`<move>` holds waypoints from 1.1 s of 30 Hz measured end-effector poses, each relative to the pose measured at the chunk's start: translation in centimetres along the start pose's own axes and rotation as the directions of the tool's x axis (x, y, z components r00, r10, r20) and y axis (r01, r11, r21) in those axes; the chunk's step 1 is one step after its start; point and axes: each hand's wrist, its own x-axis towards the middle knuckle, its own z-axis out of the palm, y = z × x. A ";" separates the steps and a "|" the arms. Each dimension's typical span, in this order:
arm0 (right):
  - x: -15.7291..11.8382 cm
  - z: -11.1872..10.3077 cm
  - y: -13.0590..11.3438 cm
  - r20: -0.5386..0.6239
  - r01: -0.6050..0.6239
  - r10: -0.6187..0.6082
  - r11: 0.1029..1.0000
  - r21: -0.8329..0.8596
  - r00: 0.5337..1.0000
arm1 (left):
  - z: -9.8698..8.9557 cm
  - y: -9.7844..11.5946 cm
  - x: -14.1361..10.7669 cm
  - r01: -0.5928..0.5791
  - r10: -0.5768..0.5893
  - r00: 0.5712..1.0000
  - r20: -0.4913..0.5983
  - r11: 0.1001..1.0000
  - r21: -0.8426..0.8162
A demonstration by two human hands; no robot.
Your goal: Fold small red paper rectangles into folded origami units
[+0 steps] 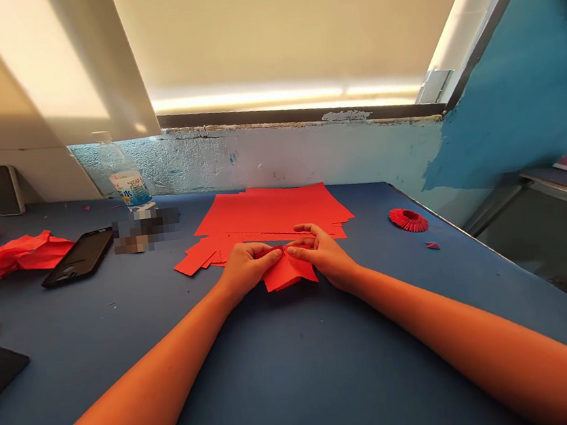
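A small creased piece of red paper (288, 273) is held between my two hands, just above the blue table. My left hand (249, 265) pinches its upper left edge between thumb and fingers. The upper right part is pinched by my right hand (323, 254), with one finger raised and bent. Behind my hands lie large red sheets (273, 208), stacked flat. Smaller red strips (199, 255) fan out at their front left.
On the left are crumpled red paper (27, 254), a black phone case (80, 257), a plastic bottle (129, 182) and a phone (4, 190) leaning on the wall. A red folded ring (408, 220) and a small folded triangle (433, 246) lie near the table's right edge.
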 end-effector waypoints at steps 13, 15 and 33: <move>0.1 -0.1 0.0 0.002 -0.003 0.002 0.969 0.247 1.000 | 0.0 0.4 0.0 0.044 -0.036 0.999 0.041 0.978 -0.205; 0.1 -0.1 -0.1 0.004 -0.013 0.012 0.971 0.240 1.000 | 0.0 0.3 0.0 0.051 -0.046 0.999 0.027 0.974 -0.221; 0.7 -0.3 0.9 -0.156 0.019 0.008 0.985 0.170 0.988 | -0.3 -1.2 1.0 -0.002 -0.079 0.978 -0.193 0.923 -0.384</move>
